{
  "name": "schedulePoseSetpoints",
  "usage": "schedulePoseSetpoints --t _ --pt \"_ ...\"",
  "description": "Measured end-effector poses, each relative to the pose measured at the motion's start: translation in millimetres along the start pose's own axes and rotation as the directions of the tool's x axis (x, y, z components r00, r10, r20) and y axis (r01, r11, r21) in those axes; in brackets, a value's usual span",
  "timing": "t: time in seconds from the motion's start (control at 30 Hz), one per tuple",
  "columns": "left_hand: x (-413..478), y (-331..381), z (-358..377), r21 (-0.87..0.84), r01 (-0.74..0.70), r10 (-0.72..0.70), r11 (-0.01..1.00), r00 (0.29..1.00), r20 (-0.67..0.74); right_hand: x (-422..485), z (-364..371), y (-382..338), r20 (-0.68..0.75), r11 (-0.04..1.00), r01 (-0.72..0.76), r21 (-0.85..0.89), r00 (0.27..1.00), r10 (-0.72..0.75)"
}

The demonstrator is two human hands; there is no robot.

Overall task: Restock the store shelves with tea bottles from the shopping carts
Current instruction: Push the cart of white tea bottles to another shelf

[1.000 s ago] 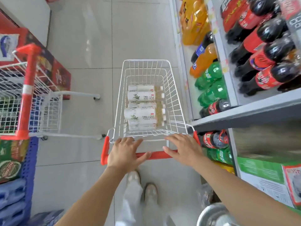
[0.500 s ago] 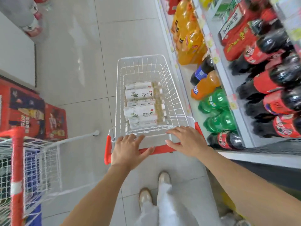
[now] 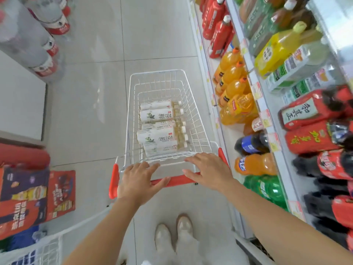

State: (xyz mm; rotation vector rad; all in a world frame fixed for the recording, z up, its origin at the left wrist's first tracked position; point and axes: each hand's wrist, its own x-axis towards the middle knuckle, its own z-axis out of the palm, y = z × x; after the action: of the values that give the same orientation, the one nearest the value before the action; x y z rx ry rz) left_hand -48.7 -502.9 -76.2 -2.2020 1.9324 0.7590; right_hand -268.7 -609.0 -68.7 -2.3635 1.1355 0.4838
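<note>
A white wire shopping cart (image 3: 133, 104) stands in the aisle in front of me. Several tea bottles (image 3: 158, 127) with white labels and pale caps lie on their sides in its basket. My left hand (image 3: 139, 180) rests on the cart's red handle (image 3: 175, 181), thumb hooked under the bar. My right hand (image 3: 208, 171) lies on the same handle farther right, fingers spread over the bar and the basket's rear rim. The store shelves (image 3: 267, 119) run along my right side, full of drinks.
Orange soda bottles (image 3: 235, 92), red-labelled cola bottles (image 3: 324, 165), green bottles (image 3: 267, 188) and tea cartons fill the right shelves. Water bottle packs (image 3: 38, 35) stand far left. Red snack boxes (image 3: 36, 194) sit at left. A second white cart's corner (image 3: 47, 249) shows bottom left.
The cart and I have rolled forward along the aisle; new shelf stock has come into view on the right, and the second cart has slipped back to the bottom left. Both hands stay on the handle.
</note>
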Motion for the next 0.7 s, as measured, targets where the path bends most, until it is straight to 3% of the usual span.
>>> schedulePoseSetpoints --t 0.7 --pt "351 -130 -219 0.020 -0.094 0.094 0.995 0.995 0.015 345 -221 35 -0.027 0.991 -0.101 0.083 0.994 0.104"
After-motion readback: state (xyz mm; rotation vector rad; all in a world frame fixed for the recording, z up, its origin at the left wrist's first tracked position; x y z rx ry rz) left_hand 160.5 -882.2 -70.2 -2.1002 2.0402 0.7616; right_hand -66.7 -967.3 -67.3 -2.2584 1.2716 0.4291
